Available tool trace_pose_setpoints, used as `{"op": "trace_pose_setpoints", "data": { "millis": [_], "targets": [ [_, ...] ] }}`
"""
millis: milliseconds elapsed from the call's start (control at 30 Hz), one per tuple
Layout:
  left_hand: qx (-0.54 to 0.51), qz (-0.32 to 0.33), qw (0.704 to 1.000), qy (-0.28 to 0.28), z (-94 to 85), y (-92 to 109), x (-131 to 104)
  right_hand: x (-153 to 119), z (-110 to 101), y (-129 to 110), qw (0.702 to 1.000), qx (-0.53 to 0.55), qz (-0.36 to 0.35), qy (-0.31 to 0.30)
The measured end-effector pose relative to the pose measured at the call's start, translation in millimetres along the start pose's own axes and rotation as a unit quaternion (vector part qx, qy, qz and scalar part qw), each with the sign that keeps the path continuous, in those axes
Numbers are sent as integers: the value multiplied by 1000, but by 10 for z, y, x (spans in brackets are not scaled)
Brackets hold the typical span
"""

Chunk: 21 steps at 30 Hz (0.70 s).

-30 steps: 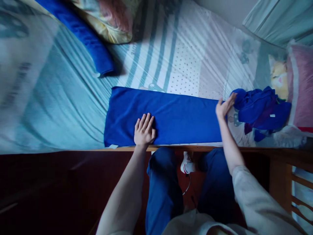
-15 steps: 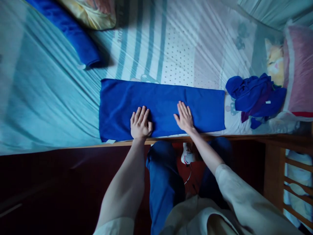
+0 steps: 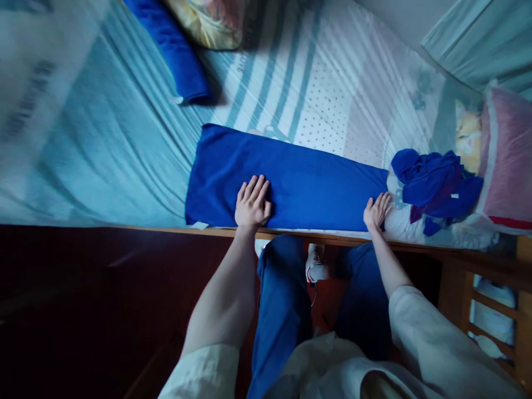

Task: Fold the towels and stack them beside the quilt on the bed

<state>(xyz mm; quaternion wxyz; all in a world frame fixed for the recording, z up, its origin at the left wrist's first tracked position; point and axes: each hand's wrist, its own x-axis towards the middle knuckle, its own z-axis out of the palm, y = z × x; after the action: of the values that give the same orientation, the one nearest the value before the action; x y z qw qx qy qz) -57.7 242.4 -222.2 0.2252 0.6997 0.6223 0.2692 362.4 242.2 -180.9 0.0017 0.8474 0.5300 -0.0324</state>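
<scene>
A blue towel [image 3: 307, 183], folded into a long strip, lies flat along the front edge of the bed. My left hand [image 3: 252, 205] rests on its left half, palm down with the fingers spread. Over at the towel's right end, my right hand [image 3: 376, 210] lies with its fingers stretched out across the short edge. Neither hand grips anything. A small white tag [image 3: 200, 225] sticks out at the towel's near left corner.
A crumpled blue cloth [image 3: 432, 183] lies right of the towel, beside a pink pillow [image 3: 505, 160]. Farther back are a rolled blue towel [image 3: 174, 55] and a yellowish cushion [image 3: 211, 25]. The wooden bed rail [image 3: 286, 235] runs in front of my knees.
My right hand has slid right from the towel's middle to its right end. My left hand stays on the left half. The view has turned slightly.
</scene>
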Motion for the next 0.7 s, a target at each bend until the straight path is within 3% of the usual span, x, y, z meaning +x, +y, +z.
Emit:
{"op": "trace_pose_setpoints", "data": {
  "millis": [67, 200, 300, 400, 700],
  "targets": [
    [-3, 5, 1000, 8, 11, -14, 2, -215, 74, -472, 999, 8, -41, 7],
    [5, 11, 1000, 9, 12, -19, 4, -735, 258, -1560, 978, 60, -196, -45],
    [14, 12, 1000, 4, 4, -16, 7, -960, 339, -2071, 966, 85, -238, -57],
    [23, 12, 1000, 1, -3, -4, 10, -1004, 365, -2195, 966, 96, -238, -42],
    [52, 1, 998, -24, -70, 37, 23, -973, 388, -2148, 963, 127, -239, -10]
  ]
}}
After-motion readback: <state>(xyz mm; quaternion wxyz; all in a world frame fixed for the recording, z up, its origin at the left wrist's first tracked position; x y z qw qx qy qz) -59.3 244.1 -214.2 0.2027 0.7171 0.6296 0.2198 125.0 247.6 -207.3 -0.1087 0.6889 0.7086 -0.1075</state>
